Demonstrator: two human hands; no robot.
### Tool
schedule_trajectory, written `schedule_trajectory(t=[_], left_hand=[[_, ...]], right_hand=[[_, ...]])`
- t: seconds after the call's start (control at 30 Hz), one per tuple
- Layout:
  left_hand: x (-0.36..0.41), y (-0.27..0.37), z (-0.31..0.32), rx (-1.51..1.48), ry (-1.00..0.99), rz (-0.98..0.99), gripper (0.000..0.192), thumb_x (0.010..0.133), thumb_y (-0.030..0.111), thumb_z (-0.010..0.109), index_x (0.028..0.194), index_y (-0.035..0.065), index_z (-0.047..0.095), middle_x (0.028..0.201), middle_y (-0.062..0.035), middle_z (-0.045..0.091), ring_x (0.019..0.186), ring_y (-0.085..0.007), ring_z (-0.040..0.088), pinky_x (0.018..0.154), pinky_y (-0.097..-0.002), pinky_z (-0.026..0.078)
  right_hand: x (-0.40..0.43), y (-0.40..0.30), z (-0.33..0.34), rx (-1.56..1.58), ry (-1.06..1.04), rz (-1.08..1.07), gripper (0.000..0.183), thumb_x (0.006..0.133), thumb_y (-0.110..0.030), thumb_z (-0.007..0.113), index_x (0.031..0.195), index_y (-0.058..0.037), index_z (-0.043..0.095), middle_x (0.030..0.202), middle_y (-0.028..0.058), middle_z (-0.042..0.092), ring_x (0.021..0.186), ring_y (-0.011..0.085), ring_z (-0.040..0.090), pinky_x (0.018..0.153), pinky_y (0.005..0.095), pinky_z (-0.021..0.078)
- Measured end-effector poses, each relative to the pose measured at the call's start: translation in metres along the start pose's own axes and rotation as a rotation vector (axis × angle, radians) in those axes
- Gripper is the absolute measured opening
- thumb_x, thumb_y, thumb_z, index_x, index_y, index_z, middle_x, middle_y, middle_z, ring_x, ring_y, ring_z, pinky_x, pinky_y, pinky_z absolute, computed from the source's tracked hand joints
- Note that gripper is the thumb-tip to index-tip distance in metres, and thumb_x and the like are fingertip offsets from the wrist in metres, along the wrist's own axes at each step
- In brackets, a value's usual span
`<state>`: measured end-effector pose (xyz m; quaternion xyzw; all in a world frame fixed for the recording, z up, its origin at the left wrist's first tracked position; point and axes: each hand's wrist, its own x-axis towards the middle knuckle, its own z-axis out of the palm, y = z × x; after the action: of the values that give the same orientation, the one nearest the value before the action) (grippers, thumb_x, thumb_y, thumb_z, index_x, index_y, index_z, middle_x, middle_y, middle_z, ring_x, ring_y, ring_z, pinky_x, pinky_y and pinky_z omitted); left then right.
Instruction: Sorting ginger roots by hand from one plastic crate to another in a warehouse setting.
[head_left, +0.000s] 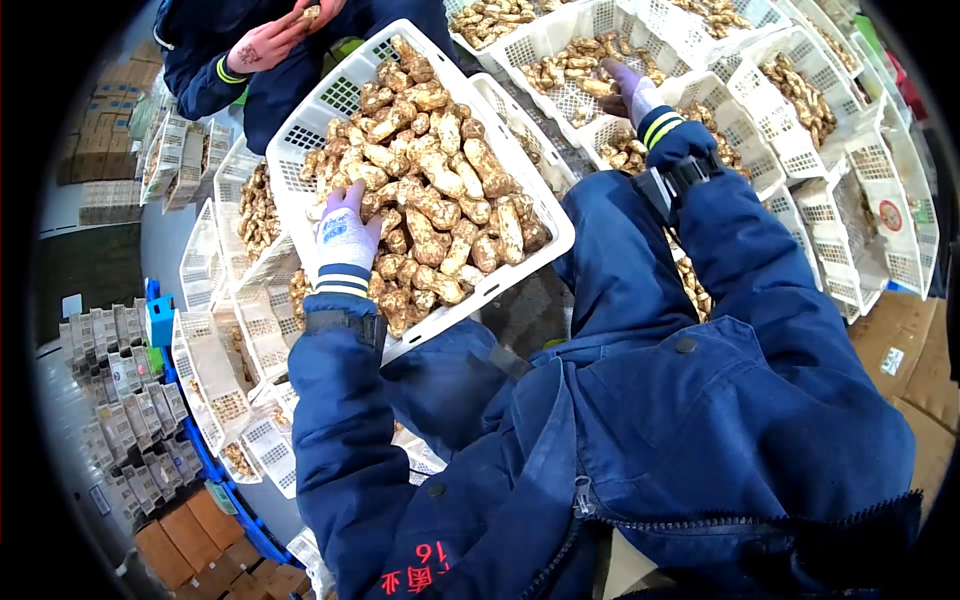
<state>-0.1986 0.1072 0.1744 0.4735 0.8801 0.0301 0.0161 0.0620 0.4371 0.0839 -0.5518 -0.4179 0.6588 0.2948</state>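
Observation:
A white perforated plastic crate (559, 238) heaped with mushrooms (427, 195), brown and cream and apparently matsutake, is tilted in front of me by my left knee. My left hand (347, 232), in a white-and-purple glove, reaches over its left side. The fingers are apart and their tips rest among the mushrooms. My right hand (637, 94), gloved alike, extends into another white crate (517, 56) farther off. A pale mushroom (595, 87) lies right at its fingertips; whether they grip it is unclear.
Opposite me sits a person whose bare hand (266, 46) is near a mushroom piece (310, 13). White crates with mushrooms (802, 97) crowd the right, and more crates (214, 375) line the left. Cardboard boxes (191, 529) are stacked lower left; flattened cardboard (896, 337) lies at right.

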Motion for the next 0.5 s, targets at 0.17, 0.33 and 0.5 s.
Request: schedule_trajectory(t=[0.17, 0.33, 0.5], left_hand=[[-0.015, -0.007, -0.012, -0.895, 0.070, -0.251, 0.052, 0.066, 0.007, 0.073, 0.115, 0.0003, 0.054, 0.086, -0.0092, 0.060, 0.078, -0.0140, 0.059, 0.068, -0.0230, 0.048], [-0.053, 0.041, -0.041, -2.134, -0.310, -0.040, 0.044, 0.092, 0.037, 0.042, 0.118, 0.0022, 0.047, 0.101, -0.0160, 0.059, 0.083, -0.0255, 0.059, 0.070, -0.0320, 0.046], [-0.055, 0.073, -0.046, -1.963, -0.461, -0.185, 0.057, 0.090, 0.052, 0.036, 0.118, 0.0025, 0.046, 0.095, -0.0160, 0.060, 0.069, -0.0232, 0.061, 0.055, -0.0300, 0.048]], right_hand=[[-0.082, -0.028, 0.012, -0.526, -0.392, -0.623, 0.043, 0.085, -0.020, 0.054, 0.123, -0.0015, 0.047, 0.109, 0.0095, 0.059, 0.099, 0.0147, 0.054, 0.086, 0.0265, 0.0427], [-0.203, -0.042, 0.061, -0.518, -0.652, -1.384, 0.054, 0.075, -0.022, 0.060, 0.125, -0.0067, 0.045, 0.121, 0.0203, 0.049, 0.112, 0.0340, 0.047, 0.094, 0.0375, 0.0391], [-0.231, -0.036, 0.088, -0.667, -0.779, -0.849, 0.050, 0.078, -0.029, 0.058, 0.117, 0.0003, 0.050, 0.099, 0.0210, 0.059, 0.094, 0.0326, 0.058, 0.079, 0.0373, 0.0455]])
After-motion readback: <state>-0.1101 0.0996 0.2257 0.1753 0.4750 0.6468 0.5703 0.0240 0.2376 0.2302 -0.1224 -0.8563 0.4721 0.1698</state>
